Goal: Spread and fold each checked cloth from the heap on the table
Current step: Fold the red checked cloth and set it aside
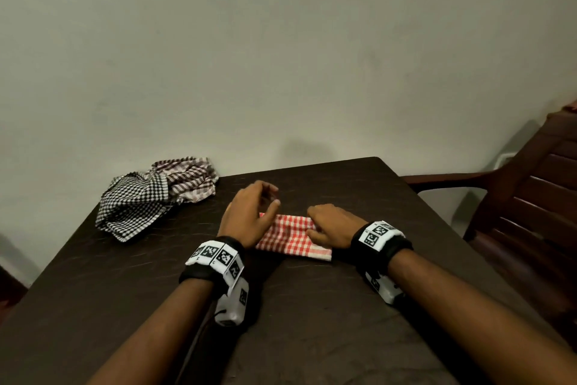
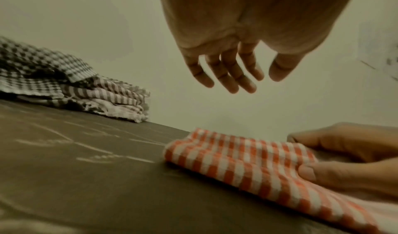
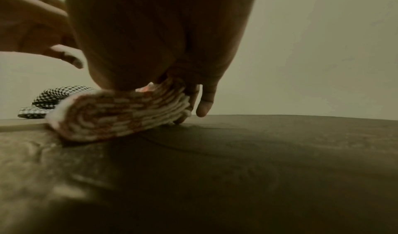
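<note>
My right hand [image 1: 332, 225] pinches the folded red checked cloth [image 1: 290, 233] on the counter [image 1: 312, 306]; left hand [image 1: 249, 213] hovers above, fingers [image 2: 228, 74] loosely spread. Heap [image 1: 153, 194] sits far left.

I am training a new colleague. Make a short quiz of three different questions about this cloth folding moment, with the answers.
1. True or false: the left hand grips the red checked cloth.
2. Which hand holds that cloth: A left, B right?
3. Fill in: the heap of unfolded cloths lies on the table to the person's ____.

Key: 1 false, it hovers open above; 2 B; 3 left.
</note>
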